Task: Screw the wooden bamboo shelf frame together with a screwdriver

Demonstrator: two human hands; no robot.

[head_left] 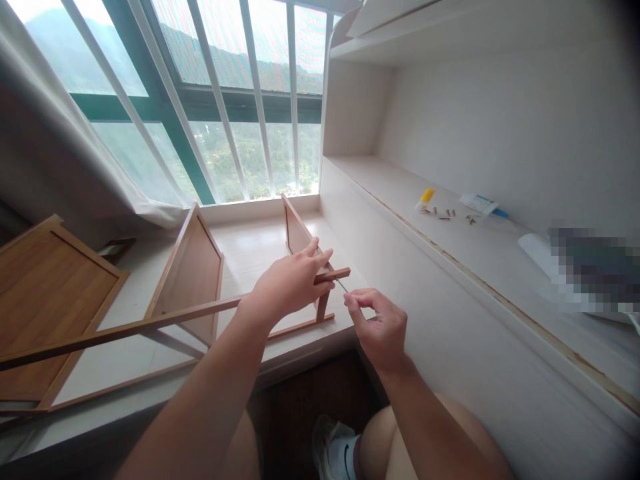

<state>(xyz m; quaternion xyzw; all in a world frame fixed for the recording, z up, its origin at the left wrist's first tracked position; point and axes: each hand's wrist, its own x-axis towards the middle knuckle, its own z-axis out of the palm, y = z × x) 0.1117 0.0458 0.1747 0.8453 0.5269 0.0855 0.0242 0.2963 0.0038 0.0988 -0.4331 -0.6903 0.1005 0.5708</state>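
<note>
A wooden shelf rack (220, 305) lies on its side on the window ledge, its panels standing up from it. My left hand (290, 277) is wrapped over the rack's long rail near its right end, thumb side and fingers around the wood. Pinched between the thumb and fingers of my right hand (380, 327) is a thin metal hex key (343, 287). Its tip meets the rail close to my left fingertips; the screw head there is too small to make out. The end panel (299, 230) stands just behind my left hand.
On the white shelf (395, 193) at right lie several loose screws (445, 215), a yellow-capped item (427, 197) and a small plastic packet (480, 204). A barred window (240, 100) rises behind the ledge. A curtain (100, 153) hangs at left.
</note>
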